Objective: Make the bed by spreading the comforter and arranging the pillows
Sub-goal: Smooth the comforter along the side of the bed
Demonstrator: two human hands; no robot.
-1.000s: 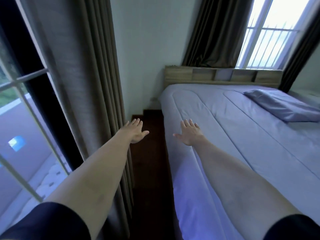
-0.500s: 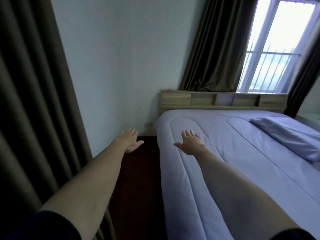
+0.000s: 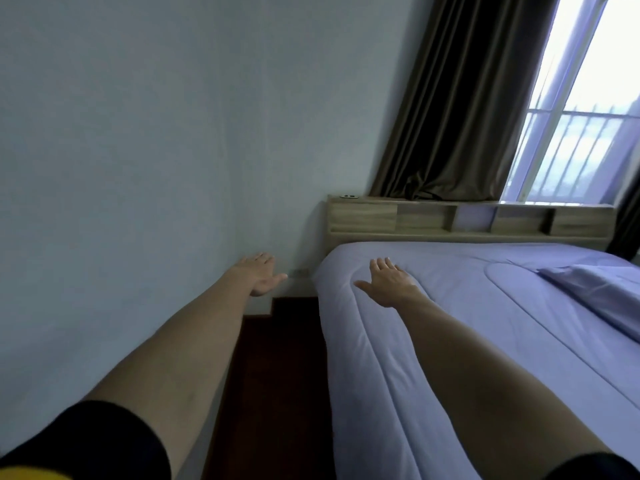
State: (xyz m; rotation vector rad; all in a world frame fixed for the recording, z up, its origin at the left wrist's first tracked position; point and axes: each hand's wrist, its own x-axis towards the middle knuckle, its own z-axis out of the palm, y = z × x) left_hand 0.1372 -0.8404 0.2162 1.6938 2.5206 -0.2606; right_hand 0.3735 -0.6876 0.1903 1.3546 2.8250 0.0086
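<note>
a: where is the comforter [image 3: 450, 323] seen?

b: it is spread flat over the bed, up to the wooden headboard [image 3: 467, 220], with its near edge draped down toward the dark floor [image 3: 277, 375]. a pillow [image 3: 602, 289] in the same lilac cloth is laid on top of it at the right edge of the view, only partly shown.

a: and the hands?

b: the right hand [image 3: 389, 284] is held out palm down over the comforter's left border, fingers spread, nothing gripped; whether the cloth is touched cannot be told. the left hand [image 3: 259, 275] is stretched out over the gap between bed and wall [image 3: 156, 150], fingers loosely spread and empty.

a: anything behind the bed?

b: a dark curtain [image 3: 460, 105] is hung beside a bright window [image 3: 588, 126] above the headboard.
</note>
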